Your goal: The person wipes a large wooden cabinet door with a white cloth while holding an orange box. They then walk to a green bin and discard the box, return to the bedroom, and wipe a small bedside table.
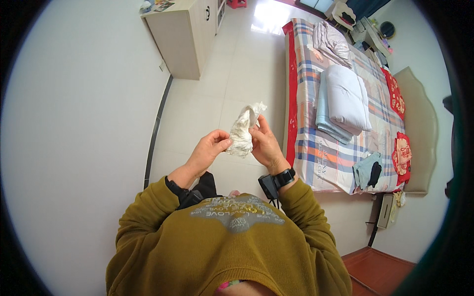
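A crumpled piece of white tissue or thin cloth [241, 134] is held up in front of me, over the tiled floor; its exact material is hard to tell. My left hand [210, 148] pinches its lower left edge between thumb and fingers. On the other side, my right hand [265, 142] grips it with the thumb in front and fingers partly hidden behind. Its upper end sticks out loose beyond the right fingers. A black strapped device [269, 186] sits at my right wrist, and another dark band circles the left one.
To the right stands a bed [307, 148] with a plaid sheet, carrying a folded white quilt [346, 98], a lilac bedcover [332, 41], red pillows [401, 155] and folded clothes [364, 172]. A pale wooden cabinet [177, 44] stands ahead at left, beside the white wall [85, 111].
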Demonstrator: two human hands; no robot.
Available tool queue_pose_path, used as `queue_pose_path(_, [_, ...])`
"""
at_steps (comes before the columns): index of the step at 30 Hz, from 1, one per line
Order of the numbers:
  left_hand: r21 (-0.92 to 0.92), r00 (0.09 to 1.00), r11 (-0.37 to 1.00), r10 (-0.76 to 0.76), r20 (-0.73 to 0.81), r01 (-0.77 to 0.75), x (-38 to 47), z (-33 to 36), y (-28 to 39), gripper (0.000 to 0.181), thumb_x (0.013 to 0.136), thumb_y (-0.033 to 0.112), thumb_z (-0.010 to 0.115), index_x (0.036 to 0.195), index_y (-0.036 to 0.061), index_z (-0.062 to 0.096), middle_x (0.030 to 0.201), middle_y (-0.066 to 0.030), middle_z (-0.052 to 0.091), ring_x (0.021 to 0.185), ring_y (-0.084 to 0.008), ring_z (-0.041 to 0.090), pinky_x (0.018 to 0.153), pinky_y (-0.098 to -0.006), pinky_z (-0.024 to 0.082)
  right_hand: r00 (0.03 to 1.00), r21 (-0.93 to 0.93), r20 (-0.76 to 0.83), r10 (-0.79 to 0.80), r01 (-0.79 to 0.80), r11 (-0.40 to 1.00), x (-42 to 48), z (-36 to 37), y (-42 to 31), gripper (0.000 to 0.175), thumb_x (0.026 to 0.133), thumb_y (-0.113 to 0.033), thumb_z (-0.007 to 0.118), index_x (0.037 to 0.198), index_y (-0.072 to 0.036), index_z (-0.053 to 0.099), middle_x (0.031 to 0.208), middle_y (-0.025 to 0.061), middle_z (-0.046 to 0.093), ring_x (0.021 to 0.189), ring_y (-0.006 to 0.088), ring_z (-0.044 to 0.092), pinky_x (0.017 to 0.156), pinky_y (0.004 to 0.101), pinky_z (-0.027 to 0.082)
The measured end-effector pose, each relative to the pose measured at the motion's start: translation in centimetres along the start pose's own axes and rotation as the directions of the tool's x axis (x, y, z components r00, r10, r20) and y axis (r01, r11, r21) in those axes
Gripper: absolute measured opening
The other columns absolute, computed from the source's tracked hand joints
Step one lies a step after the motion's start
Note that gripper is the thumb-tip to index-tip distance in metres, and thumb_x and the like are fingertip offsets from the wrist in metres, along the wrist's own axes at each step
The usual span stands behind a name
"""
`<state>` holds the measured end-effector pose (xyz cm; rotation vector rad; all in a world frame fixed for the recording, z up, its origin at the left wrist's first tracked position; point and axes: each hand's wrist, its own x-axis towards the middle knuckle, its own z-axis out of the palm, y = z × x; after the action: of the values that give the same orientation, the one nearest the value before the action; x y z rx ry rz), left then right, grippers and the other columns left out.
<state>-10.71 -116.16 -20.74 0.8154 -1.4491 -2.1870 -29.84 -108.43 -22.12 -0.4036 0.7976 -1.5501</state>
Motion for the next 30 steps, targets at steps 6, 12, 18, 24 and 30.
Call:
queue_pose_path(6, [-0.141,0.998,0.989,-0.023,0.066,0.032,5.1,-5.5,3.3,0.022,0.096,0.015,0.058,0.114,0.0030,0.056,0.106,-0.0009,0.060,0.097,-0.0094,0.056,0.087,-0.0266,0.046,0.992,-0.697,0.075,-0.105,0.128,0.706,6.5,3.2,-2.7,0.028,0.091,0.005,0.052,0.114,-0.006,0.063,0.108,0.0019,0.062,0.093,0.0120,0.058,0.077,0.0248,0.049])
queue_pose_path(12, [-0.237,0.988,0.967,-0.064,0.143,0.096,9.8,-11.4,5.5,0.029,0.099,0.023,0.054,0.120,0.0027,0.055,0.105,-0.0025,0.060,0.095,-0.0100,0.058,0.083,-0.0279,0.050,0.944,-0.806,0.236,-0.232,0.323,0.497,12.8,6.6,-4.0,0.028,0.085,0.010,0.049,0.088,-0.004,0.073,0.109,0.0069,0.064,0.089,0.0129,0.059,0.073,0.0249,0.050])
queue_pose_path(18, [-0.297,0.982,0.943,-0.107,0.154,0.149,12.8,-13.7,5.8,0.033,0.102,0.032,0.050,0.116,0.0037,0.057,0.102,-0.0001,0.060,0.093,-0.0086,0.057,0.083,-0.0253,0.047,0.977,-0.813,0.128,-0.171,0.201,0.547,16.4,6.7,-3.5,0.020,0.091,0.000,0.051,0.089,-0.001,0.071,0.113,0.0083,0.061,0.094,0.0139,0.058,0.079,0.0274,0.048])
queue_pose_path(24, [-0.123,0.999,0.992,-0.002,0.043,0.007,18.2,-14.2,8.0,0.026,0.095,0.015,0.060,0.117,0.0013,0.054,0.105,-0.0040,0.061,0.095,-0.0107,0.057,0.084,-0.0271,0.047,0.988,-0.557,0.108,-0.110,0.152,0.816,21.8,4.7,-5.5,0.038,0.093,-0.018,0.064,0.127,-0.003,0.052,0.121,0.0092,0.056,0.103,0.0147,0.056,0.087,0.0299,0.048])
queue_pose_path(30, [-0.003,0.992,0.993,0.120,-0.045,-0.121,24.3,-13.5,11.7,0.022,0.095,0.012,0.060,0.114,0.0019,0.054,0.102,-0.0029,0.061,0.092,-0.0097,0.058,0.083,-0.0263,0.048,0.954,-0.346,0.217,0.206,-0.122,0.930,28.0,1.9,-9.1,0.045,0.093,-0.017,0.065,0.131,-0.001,0.047,0.119,0.0065,0.059,0.106,0.0142,0.057,0.090,0.0314,0.047])
